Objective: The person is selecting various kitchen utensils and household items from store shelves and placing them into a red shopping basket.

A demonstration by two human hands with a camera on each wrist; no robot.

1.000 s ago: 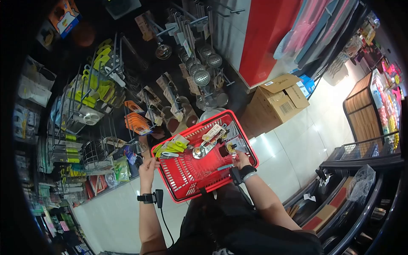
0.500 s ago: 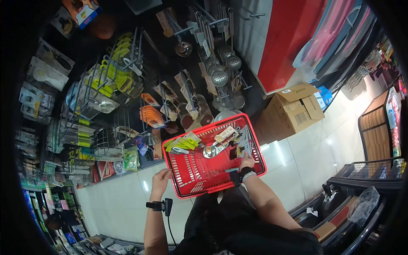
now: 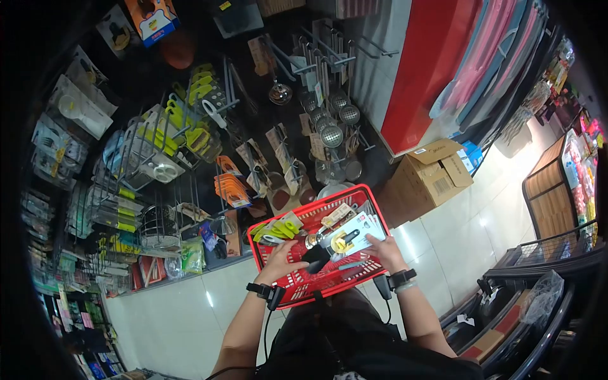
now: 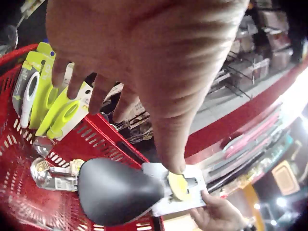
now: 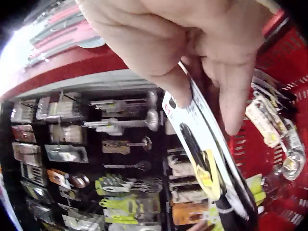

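While it is just above the red basket (image 3: 304,206), a carded tool (image 3: 345,239) sits between both hands.
The right hand (image 3: 384,250) pinches the white card at its edge between thumb and fingers, so the front with the black handle and the yellow part faces up, probably to be seen well. The left hand (image 3: 278,263) has loose, spread fingers that grip nothing. Only its thumb tip touches the card, it seems to steady it. Yellow-green tools (image 3: 278,229) and a metal scoop (image 4: 50,175) lie in the basket below.
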